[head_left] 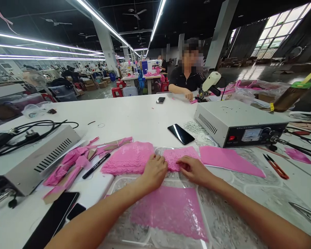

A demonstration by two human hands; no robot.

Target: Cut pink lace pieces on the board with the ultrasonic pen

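A small pink lace piece [181, 155] lies on the table between my hands. My left hand [155, 171] is closed, its fingertips pinching the left edge of this piece beside a thick stack of pink lace pieces [132, 157]. At the lower right edge of the piece, my right hand [193, 169] has its thumb and fingers curled together on the lace. Right of it lies a flat pink fabric stack [228, 160]. Closer to me, another pink fabric piece [173, 211] shows under a glossy clear plastic sheet [223, 214].
Grey machine boxes stand left [38, 155] and right [243, 117]. A black phone [181, 134], a marker [96, 166], orange-handled thread snips [276, 166] and pink straps [72, 159] lie around. Metal scissors [305, 211] are at the right edge. A co-worker [188, 74] sits across the table.
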